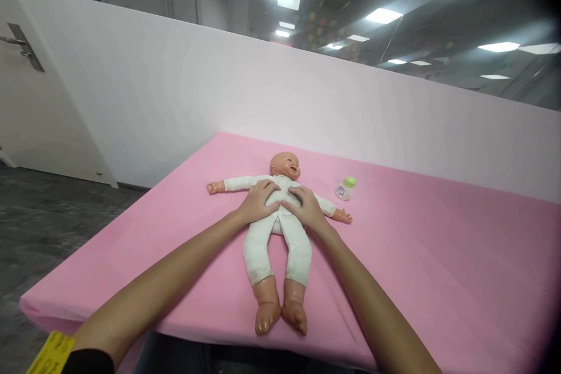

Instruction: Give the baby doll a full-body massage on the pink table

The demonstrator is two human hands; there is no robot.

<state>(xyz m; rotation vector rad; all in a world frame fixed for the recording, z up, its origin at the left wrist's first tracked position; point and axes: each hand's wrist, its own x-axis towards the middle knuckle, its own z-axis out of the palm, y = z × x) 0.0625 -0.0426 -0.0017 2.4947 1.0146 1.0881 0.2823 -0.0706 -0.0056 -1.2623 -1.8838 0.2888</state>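
Observation:
A baby doll (277, 227) with a white cloth body lies on its back on the pink-covered table (184, 286). Its head is at the far end, turned to the right, and its bare feet point toward me. Both arms are spread out sideways. My left hand (259, 201) rests on the left side of the doll's torso, fingers stretched forward. On the right side of the torso lies my right hand (307, 208), its fingers also extended. The thumbs come close together over the doll's belly. Neither hand grips anything.
A small clear bottle (345, 189) with a green cap stands right of the doll, near its outstretched hand. Behind the table rises a white wall (280, 93) with a dark ceiling area and lights above. At left is a door (39, 99) with a metal handle.

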